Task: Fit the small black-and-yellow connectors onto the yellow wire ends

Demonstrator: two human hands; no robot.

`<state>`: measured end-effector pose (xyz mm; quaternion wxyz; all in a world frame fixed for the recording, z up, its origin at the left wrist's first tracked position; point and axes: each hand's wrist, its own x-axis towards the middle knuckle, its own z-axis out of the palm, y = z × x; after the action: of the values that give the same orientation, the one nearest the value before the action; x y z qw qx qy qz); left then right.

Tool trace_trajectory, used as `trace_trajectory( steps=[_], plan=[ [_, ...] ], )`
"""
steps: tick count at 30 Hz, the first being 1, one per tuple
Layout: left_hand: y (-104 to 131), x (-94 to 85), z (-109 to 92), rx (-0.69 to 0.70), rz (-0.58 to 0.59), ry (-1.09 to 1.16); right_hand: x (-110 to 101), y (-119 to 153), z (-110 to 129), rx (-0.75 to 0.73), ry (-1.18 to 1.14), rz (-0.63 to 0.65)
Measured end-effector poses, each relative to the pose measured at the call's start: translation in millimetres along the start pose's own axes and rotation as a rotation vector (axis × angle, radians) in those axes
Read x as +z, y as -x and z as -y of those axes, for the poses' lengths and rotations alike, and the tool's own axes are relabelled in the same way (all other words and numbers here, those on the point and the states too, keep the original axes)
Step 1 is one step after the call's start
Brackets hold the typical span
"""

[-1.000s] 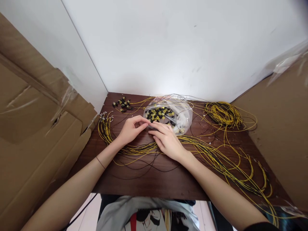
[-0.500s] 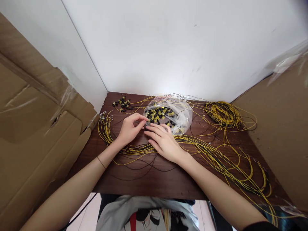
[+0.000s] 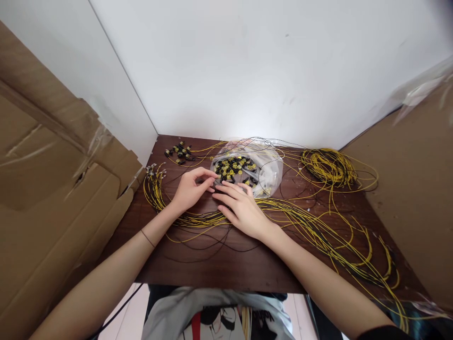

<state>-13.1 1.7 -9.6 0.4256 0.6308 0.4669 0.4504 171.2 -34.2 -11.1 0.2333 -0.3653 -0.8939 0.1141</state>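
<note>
My left hand (image 3: 189, 191) is at the near-left edge of a clear plastic bag (image 3: 274, 172), thumb and forefinger pinched together. Whatever sits between those fingertips is too small to make out. Facing it, my right hand (image 3: 242, 210) lies palm down with fingers stretched and apart, the fingertips close to the left ones. Just beyond both hands, small black-and-yellow connectors (image 3: 231, 165) fill the open bag. A bundle of yellow and black wires (image 3: 205, 219) runs across the table beneath my hands and wrists.
More connectors (image 3: 180, 152) lie in a loose group at the back left. A coil of wire (image 3: 329, 167) rests at the back right. Cardboard (image 3: 53, 189) flanks the brown table (image 3: 219, 274) on the left, more cardboard (image 3: 417, 179) on the right. A white wall (image 3: 230, 71) stands behind.
</note>
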Motion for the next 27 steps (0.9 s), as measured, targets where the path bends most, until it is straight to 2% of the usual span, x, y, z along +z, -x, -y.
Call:
trace_trajectory(
  steps=[5, 17, 21, 25, 27],
  plan=[
    [0.9, 2.9, -0.9, -0.017, 0.043, 0.066, 1.7, -0.3, -0.5, -0.006, -0.023, -0.003],
    [0.6, -0.4, -11.4, 0.049, -0.019, -0.053, -2.0, -0.9, -5.2, 0.053, -0.115, -0.105],
    [1.0, 0.0, -13.8, 0.063, -0.023, -0.051, -1.9, -4.2, -5.9, 0.151, -0.397, -0.179],
    [2.1, 0.4, -15.3, 0.093, -0.029, -0.067, -4.4, -8.8, -7.3, 0.399, -0.906, -0.208],
    [3.4, 1.3, -15.8, 0.12, -0.035, -0.081, -5.6, -10.0, -8.7, 0.464, -1.149, -0.209]
  ],
)
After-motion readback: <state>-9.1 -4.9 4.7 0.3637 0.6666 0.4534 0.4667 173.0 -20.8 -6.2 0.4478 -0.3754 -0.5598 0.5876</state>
